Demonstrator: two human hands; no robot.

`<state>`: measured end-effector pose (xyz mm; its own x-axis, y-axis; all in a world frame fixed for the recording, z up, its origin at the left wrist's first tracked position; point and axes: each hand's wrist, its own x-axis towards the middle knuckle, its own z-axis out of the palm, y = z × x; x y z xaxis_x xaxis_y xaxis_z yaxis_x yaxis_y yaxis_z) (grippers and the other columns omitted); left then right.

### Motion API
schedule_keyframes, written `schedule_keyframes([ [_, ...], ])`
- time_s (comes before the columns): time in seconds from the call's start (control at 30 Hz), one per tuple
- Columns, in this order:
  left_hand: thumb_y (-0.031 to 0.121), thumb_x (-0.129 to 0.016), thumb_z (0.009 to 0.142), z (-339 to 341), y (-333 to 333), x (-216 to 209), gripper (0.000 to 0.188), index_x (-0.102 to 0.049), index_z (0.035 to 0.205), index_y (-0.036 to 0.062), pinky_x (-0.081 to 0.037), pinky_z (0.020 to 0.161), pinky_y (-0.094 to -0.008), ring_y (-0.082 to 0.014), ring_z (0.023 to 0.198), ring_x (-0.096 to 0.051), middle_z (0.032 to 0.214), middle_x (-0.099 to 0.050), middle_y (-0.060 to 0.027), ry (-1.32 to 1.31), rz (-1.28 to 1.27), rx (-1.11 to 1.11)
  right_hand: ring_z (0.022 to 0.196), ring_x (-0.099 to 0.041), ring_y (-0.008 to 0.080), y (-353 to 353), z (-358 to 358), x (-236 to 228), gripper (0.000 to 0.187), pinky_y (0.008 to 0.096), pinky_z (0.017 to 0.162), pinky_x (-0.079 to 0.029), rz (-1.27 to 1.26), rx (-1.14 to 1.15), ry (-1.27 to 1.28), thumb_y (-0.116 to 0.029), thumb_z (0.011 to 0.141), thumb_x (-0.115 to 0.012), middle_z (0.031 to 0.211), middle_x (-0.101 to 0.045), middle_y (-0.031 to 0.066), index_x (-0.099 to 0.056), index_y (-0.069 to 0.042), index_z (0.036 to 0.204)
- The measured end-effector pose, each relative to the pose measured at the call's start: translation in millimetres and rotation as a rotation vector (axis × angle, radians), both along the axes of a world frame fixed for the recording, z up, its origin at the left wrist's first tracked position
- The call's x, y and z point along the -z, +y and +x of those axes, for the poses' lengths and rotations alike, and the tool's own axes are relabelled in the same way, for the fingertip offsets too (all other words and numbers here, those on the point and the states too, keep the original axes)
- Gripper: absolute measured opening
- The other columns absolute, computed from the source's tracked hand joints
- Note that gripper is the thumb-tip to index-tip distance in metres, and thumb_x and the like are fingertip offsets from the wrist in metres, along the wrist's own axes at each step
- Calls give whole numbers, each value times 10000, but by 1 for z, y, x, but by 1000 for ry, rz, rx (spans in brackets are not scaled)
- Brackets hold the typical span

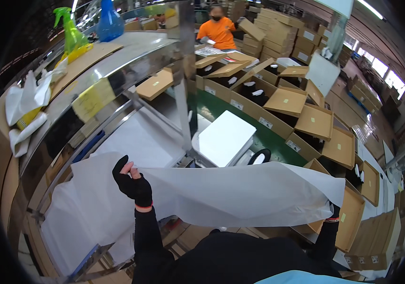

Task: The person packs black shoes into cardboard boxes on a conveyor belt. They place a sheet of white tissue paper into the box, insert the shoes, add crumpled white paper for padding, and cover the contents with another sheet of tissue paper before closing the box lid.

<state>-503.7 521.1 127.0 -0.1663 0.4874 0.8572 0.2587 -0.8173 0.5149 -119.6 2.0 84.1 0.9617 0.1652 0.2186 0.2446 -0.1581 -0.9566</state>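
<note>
A large sheet of thin white paper [240,194] stretches across in front of my body between both hands. My left hand [134,184], in a black glove with bare fingertips, pinches the sheet's left end. My right hand [336,209], also black-gloved, grips the right end, with its fingers mostly hidden behind the paper. More white sheets [89,199] lie in a loose pile on a rack at the left, below the left hand. Just beyond the held sheet are a white flat-topped block [226,137] and a rounded black-and-white item [261,156], partly covered by the paper.
Open brown cardboard boxes [285,102] with black and white contents line the green conveyor [278,137]. A metal post [183,94] stands left of centre. Spray bottles [72,35] top the upper shelf. A person in orange [216,34] handles a box at the far side.
</note>
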Motion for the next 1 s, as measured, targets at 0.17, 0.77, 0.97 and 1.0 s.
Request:
schedule_keyframes([
  [0.17, 267, -527, 954, 59, -17, -5, 250, -598, 953, 27, -469, 810, -357, -289, 933, -591, 1036, -610, -164, 34, 99, 127, 1059, -528, 214, -72, 16, -3, 342, 360, 919, -418, -53, 118, -24, -213, 936, -545, 1143, -568, 131, -512, 0, 1202],
  [0.77, 77, -613, 881, 414, -285, 50, 71, -651, 914, 26, -465, 818, -325, -248, 893, -600, 961, -627, -114, 237, 14, 1026, 1262, -411, 280, -588, -19, 50, 694, 377, 1060, -326, -1026, 698, -389, -126, 788, -658, 1387, -383, 162, -314, -11, 1380],
  [0.97, 184, -603, 890, 538, -369, 126, 186, -595, 1025, 56, -474, 794, -366, -328, 936, -599, 1001, -609, -129, 581, 119, 1152, 1244, -439, 288, -749, -39, 72, 646, 384, 1051, -342, -1091, 799, -176, -117, 792, -666, 1345, -441, 174, -372, -5, 1356],
  [1.0, 232, -639, 855, 560, -366, 140, 294, -586, 1088, 60, -471, 856, -386, -354, 995, -588, 1089, -609, -163, 719, 160, 1122, 1241, -444, 289, -765, -45, 87, 638, 385, 1049, -345, -1098, 805, -160, -115, 793, -668, 1338, -451, 176, -381, -4, 1352],
])
